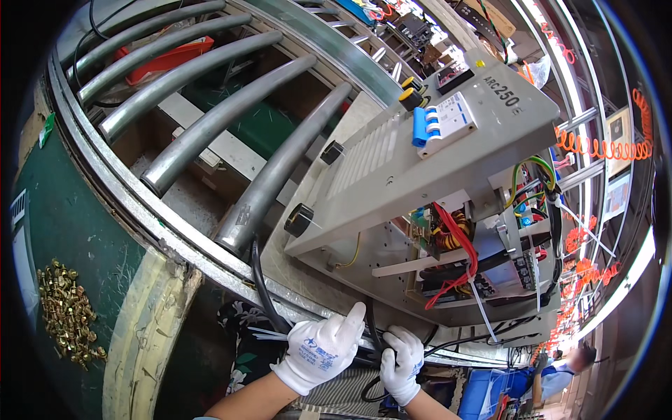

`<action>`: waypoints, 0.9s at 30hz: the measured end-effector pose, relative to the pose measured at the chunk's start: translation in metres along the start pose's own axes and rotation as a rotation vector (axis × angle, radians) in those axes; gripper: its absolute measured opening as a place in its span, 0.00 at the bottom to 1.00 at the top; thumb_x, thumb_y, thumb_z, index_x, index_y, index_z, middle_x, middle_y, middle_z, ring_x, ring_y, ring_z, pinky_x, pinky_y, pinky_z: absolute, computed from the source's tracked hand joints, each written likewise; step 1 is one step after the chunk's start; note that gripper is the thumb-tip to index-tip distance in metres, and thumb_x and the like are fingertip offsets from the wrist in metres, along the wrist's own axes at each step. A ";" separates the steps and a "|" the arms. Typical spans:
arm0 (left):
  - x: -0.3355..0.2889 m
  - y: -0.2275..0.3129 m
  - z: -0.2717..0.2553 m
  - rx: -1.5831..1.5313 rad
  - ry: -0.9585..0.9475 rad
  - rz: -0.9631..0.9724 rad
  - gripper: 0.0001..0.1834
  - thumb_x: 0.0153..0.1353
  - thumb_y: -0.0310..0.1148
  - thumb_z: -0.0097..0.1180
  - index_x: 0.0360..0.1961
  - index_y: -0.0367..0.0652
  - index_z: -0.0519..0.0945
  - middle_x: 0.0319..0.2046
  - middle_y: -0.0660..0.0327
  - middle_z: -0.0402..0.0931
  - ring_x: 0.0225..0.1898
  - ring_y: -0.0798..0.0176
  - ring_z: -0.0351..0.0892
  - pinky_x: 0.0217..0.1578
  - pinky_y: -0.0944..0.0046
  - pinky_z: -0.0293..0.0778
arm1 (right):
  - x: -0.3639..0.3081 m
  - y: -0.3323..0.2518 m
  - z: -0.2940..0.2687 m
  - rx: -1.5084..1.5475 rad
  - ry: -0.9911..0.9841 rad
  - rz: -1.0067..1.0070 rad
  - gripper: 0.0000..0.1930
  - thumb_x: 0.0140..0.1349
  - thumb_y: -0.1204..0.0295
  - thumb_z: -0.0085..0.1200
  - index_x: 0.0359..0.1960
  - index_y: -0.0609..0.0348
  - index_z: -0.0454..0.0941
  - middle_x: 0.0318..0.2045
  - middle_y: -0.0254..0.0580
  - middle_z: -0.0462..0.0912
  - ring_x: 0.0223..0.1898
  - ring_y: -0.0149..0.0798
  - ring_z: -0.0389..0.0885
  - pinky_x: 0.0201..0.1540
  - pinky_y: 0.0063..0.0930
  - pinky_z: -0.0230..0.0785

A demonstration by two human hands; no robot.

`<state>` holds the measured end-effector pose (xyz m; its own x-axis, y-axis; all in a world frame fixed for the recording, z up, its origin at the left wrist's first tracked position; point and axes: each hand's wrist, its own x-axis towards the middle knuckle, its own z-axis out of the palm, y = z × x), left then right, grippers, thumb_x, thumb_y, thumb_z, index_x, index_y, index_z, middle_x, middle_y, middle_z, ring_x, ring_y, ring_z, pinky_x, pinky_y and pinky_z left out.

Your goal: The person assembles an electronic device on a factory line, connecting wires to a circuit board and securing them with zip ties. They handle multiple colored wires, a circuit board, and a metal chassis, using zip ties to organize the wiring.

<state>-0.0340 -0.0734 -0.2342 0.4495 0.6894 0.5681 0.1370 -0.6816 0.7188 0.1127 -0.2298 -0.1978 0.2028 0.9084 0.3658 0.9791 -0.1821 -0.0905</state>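
Note:
My left hand [323, 351], in a white glove with blue print, is closed around a small bundle of pale cable ties [269, 334] whose ends stick out on its left. One of its fingers stretches up toward the machine's base. My right hand [402, 362], gloved alike, has its fingers curled around a black cable [372, 323] running down from the machine. Just beyond both hands, a grey metal machine [392, 189] stands tilted in the view, its side open. Red wires [463, 245], a copper coil and circuit boards show inside. A white cable tie [483, 308] hangs from the red wires.
The machine sits at a roller conveyor [241, 126] with a metal rail. A thick black cable [261, 287] crosses the rail. Brass-coloured screws [68, 315] lie heaped on a green surface at left. A red tray [168, 59] shows below the rollers. Another person [560, 374] is at lower right.

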 end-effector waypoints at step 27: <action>0.052 0.013 -0.017 0.198 -0.437 -0.123 0.10 0.62 0.38 0.51 0.40 0.46 0.77 0.30 0.55 0.82 0.31 0.49 0.83 0.31 0.47 0.78 | 0.349 0.096 -0.259 0.497 -0.194 0.024 0.13 0.67 0.70 0.49 0.45 0.64 0.82 0.35 0.32 0.84 0.35 0.26 0.79 0.41 0.21 0.72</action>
<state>-0.0236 -0.0417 -0.1886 0.7418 0.6293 0.2318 0.3586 -0.6643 0.6558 0.2817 -0.0277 0.1608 0.1723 0.9677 0.1841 0.8393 -0.0463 -0.5417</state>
